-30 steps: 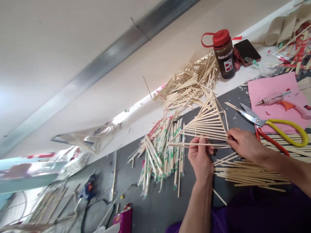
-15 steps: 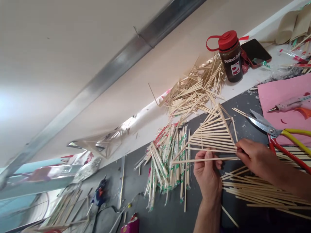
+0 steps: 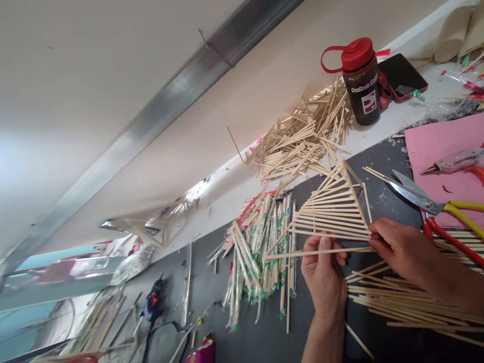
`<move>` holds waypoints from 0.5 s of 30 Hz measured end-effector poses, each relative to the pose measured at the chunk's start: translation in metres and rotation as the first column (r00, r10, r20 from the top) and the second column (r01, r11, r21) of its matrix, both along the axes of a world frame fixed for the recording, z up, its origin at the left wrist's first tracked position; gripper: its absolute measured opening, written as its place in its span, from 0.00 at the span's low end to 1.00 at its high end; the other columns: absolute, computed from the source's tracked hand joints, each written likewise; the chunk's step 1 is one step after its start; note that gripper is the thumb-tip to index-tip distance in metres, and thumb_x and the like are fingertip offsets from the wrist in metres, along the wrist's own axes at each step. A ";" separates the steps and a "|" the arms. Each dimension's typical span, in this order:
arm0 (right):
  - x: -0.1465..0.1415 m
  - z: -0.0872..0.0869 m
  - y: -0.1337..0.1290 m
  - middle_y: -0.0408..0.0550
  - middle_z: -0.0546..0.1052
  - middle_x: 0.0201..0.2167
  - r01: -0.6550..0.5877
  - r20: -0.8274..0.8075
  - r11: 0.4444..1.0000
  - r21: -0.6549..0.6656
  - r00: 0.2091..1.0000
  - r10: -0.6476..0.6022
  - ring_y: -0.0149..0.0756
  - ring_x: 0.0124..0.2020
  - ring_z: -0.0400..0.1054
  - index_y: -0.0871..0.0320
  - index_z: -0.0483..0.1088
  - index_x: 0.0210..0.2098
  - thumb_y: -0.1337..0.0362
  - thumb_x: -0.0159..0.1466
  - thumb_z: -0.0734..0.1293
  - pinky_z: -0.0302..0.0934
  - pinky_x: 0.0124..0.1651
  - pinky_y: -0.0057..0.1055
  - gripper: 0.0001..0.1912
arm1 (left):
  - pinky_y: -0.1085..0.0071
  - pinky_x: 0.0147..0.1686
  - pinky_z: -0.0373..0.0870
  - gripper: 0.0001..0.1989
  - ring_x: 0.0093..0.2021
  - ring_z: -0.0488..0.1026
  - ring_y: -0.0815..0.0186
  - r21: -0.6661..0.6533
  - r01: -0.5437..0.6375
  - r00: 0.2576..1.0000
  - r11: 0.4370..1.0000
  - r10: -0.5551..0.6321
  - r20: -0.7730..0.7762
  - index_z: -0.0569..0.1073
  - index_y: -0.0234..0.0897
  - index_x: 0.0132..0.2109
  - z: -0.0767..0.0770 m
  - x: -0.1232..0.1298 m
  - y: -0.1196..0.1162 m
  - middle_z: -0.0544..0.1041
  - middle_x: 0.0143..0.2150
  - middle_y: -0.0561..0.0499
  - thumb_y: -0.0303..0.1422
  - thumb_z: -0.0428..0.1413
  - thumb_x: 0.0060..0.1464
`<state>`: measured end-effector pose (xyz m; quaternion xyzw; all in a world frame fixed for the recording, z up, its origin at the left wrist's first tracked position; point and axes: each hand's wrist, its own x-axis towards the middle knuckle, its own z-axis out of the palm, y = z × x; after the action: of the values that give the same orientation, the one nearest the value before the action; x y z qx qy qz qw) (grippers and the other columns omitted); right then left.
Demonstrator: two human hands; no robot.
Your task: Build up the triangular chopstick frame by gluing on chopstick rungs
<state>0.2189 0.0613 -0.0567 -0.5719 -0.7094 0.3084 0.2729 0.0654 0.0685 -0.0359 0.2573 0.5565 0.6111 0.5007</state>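
A triangular frame of wooden chopsticks point(image 3: 329, 212) is held between my two hands, its rows of sticks getting shorter towards the far tip. My left hand point(image 3: 324, 272) is closed on the frame's near stick, with the thumb on top. At the frame's right corner, my right hand point(image 3: 397, 247) pinches the stick ends together; its fingertips are partly hidden. Loose chopsticks point(image 3: 401, 302) lie beneath my right forearm. Left of the frame is a pile of chopsticks in plastic wrappers point(image 3: 260, 247).
Behind lies a heap of loose sticks point(image 3: 298, 141), beside a red-lidded bottle point(image 3: 363, 85) and a phone point(image 3: 403, 75). Open scissors point(image 3: 431, 204) lie right of my hands, near a hot glue gun point(image 3: 454, 161) on pink paper point(image 3: 419, 143). A blue glue gun point(image 3: 153, 300) is at left.
The view has shifted slightly. Both hands keep their hold on the chopstick frame, and nothing else has visibly moved.
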 end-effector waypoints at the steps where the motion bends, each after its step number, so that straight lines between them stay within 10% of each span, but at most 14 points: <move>1: 0.000 0.000 0.000 0.44 0.71 0.29 0.002 0.001 1.000 0.003 1.000 -0.002 0.33 0.28 0.67 0.55 0.63 0.32 0.71 0.63 0.59 0.53 0.30 0.30 0.06 | 0.81 0.16 0.59 0.14 0.15 0.63 0.77 -0.002 0.001 1.000 1.000 -0.001 0.000 0.70 0.36 0.33 0.000 0.000 0.000 0.73 0.22 0.57 0.39 0.66 0.46; 15: 0.004 -0.003 0.004 0.45 0.71 0.29 -0.018 0.019 1.000 0.018 1.000 0.017 0.34 0.30 0.66 0.56 0.63 0.32 0.71 0.63 0.60 0.51 0.31 0.29 0.05 | 0.81 0.17 0.60 0.15 0.16 0.65 0.77 0.031 0.020 1.000 0.999 -0.021 0.006 0.69 0.37 0.32 0.000 0.001 0.002 0.73 0.22 0.58 0.39 0.66 0.45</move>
<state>0.2229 0.0649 -0.0597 -0.5660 -0.7196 0.2992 0.2687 0.0669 0.0704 -0.0356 0.2686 0.5427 0.6153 0.5048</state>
